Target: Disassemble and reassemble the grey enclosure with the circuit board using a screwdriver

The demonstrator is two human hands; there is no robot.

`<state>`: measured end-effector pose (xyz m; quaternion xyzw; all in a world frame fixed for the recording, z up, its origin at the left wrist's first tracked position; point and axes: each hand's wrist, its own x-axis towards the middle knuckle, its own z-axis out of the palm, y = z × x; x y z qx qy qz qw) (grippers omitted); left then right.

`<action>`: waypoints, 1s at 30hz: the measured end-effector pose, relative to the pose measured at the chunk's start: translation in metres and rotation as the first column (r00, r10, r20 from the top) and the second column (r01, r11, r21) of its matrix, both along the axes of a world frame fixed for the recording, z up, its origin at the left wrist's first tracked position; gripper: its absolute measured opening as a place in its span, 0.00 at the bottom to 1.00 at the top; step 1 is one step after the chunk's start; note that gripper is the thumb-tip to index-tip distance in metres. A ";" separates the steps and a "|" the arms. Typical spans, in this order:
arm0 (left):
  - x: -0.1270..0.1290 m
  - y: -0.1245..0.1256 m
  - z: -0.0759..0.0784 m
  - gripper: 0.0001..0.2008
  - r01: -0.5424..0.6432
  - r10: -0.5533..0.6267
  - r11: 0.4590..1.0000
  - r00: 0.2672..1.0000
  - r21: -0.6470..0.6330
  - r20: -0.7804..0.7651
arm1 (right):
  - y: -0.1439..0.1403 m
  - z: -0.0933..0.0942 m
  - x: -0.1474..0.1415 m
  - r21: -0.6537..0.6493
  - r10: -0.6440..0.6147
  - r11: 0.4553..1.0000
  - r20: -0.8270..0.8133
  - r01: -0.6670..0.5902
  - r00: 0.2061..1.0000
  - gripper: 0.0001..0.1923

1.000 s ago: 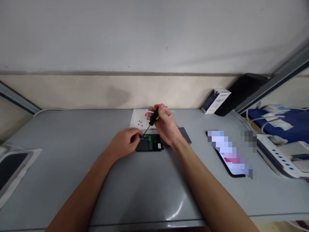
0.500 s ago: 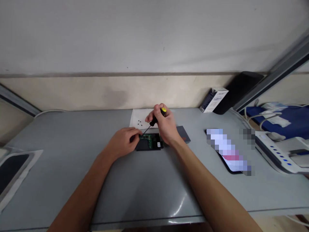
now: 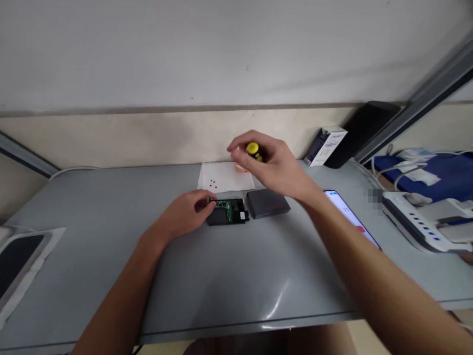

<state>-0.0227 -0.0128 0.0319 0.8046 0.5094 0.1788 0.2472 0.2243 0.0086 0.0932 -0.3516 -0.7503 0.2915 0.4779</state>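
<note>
A small green circuit board [image 3: 229, 208] in a black housing lies on the grey table, with a white label near its right end. My left hand [image 3: 186, 209] is closed on its left end, thumb and forefinger pinching the edge. Above the paper, my right hand [image 3: 275, 162] has its fingers curled round a screwdriver [image 3: 253, 148]; only its yellow cap and part of the dark handle show. The shaft is hidden. Several tiny black screws [image 3: 213, 184] lie on a white sheet of paper [image 3: 225, 180]. An orange-edged round item [image 3: 241, 168] shows partly behind my right thumb.
Just right of the board lies a dark grey cover [image 3: 269, 203]. Farther right are a lit phone [image 3: 349, 212], partly behind my forearm, and a white power strip [image 3: 417, 222]. A small carton [image 3: 325, 146] leans by a black cylinder [image 3: 364, 133]. A dark tablet-like item [image 3: 20, 261] lies left.
My right hand has lifted the screwdriver off the board and moved up and right, uncovering the grey cover and more paper. My left hand stays at the board's left end.
</note>
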 end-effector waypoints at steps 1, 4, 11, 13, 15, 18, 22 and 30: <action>-0.002 -0.001 0.004 0.20 -0.021 0.022 0.998 1.000 -0.067 0.015 | -0.002 0.003 0.014 -0.002 0.020 1.000 0.218 -0.020 0.976 0.18; -0.009 -0.005 0.013 0.36 -0.013 0.015 0.973 1.000 -0.231 0.008 | -0.008 -0.005 0.052 -0.164 0.119 0.987 0.717 0.000 0.687 0.32; -0.010 -0.007 0.013 0.35 0.000 -0.002 0.968 1.000 -0.250 -0.009 | -0.014 -0.033 0.084 -0.341 0.236 0.938 0.753 0.058 0.615 0.35; -0.008 -0.007 0.013 0.34 0.005 -0.004 0.971 1.000 -0.241 0.005 | -0.011 -0.031 0.082 -0.372 0.247 0.927 0.697 0.044 0.673 0.32; -0.006 -0.007 0.013 0.34 0.005 -0.003 0.975 1.000 -0.223 0.006 | -0.009 -0.030 0.077 -0.377 0.255 0.926 0.657 0.016 0.710 0.31; -0.002 -0.006 0.012 0.35 -0.020 0.019 0.976 1.000 -0.216 -0.007 | -0.014 -0.034 0.066 -0.330 0.252 0.943 0.663 -0.026 0.705 0.32; 0.001 -0.004 0.005 0.37 -0.035 0.037 0.977 0.999 -0.210 0.008 | -0.028 -0.043 0.052 -0.217 0.161 0.976 0.766 0.015 0.623 0.34; 0.008 -0.006 -0.006 0.43 0.023 -0.016 0.990 0.998 -0.140 0.053 | -0.033 -0.059 0.027 -0.148 0.110 0.989 0.734 0.000 0.671 0.32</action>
